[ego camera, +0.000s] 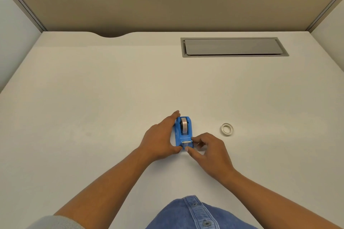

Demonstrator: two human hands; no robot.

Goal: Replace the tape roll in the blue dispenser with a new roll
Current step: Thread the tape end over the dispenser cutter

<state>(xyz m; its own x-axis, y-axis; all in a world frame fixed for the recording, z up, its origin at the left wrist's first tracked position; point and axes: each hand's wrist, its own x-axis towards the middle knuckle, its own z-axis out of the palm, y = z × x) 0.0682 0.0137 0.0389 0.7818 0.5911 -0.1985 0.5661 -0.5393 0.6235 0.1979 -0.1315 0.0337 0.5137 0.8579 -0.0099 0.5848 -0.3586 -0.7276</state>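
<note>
A small blue tape dispenser (183,136) stands on the white desk (93,117), cutter end toward me. A roll of clear tape (184,125) sits in its cradle. My left hand (160,135) wraps the dispenser's left side, fingers at its far end and thumb at the near corner. My right hand (208,148) is at the cutter end, thumb and forefinger pinched at the front, seemingly on the tape's free end. A thin, nearly empty tape ring (227,129) lies flat on the desk to the right, apart from both hands.
A grey cable hatch (233,47) is set into the desk at the back right. Beige partition walls (167,0) close off the back and sides. A curved cutout (111,35) notches the desk's rear edge.
</note>
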